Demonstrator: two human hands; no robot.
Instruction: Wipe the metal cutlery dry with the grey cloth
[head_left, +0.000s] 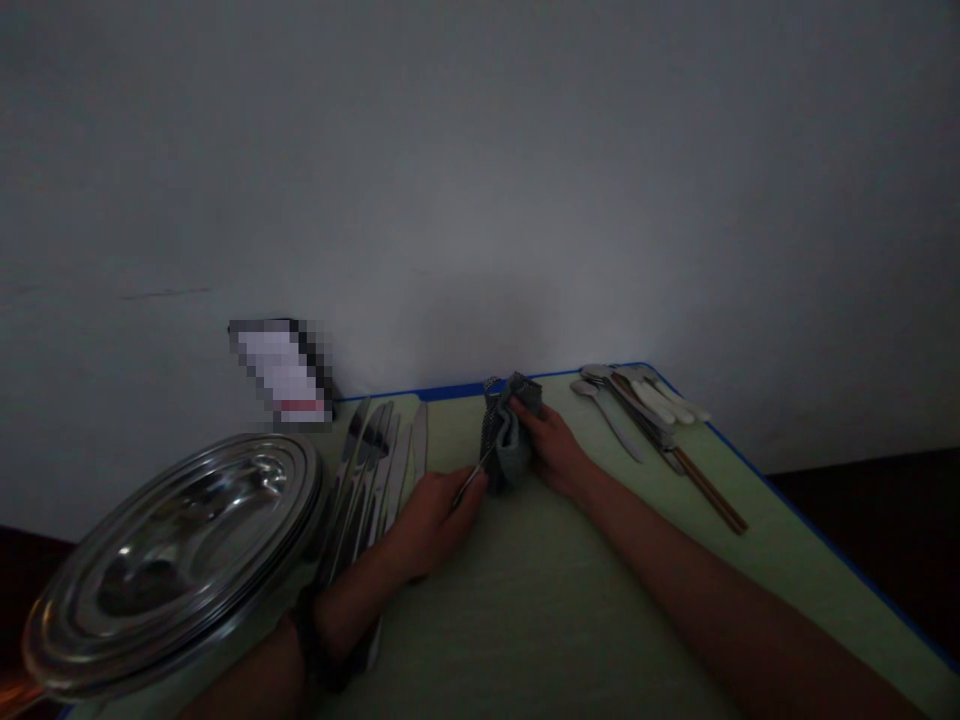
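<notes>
My left hand (439, 520) is closed round the handle of a thin piece of metal cutlery (472, 479). The far end of that cutlery runs into a folded grey cloth (513, 450), so its kind is hidden. My right hand (556, 448) grips the cloth from the right, fingers wrapped over it around the cutlery's end. Just left of my left hand lies a row of table knives (400, 465), partly covered by my forearm. Beyond my right hand, a spoon (611, 422) rests on the table.
Oval metal platters (304, 470) are stacked at the left edge. A blurred-out device (281, 370) leans against the wall behind them. On the right lie more spoons, brown-handled cutlery (709, 490) and several white-handled pieces (664, 402). The pale green table (540, 610) has a blue edge.
</notes>
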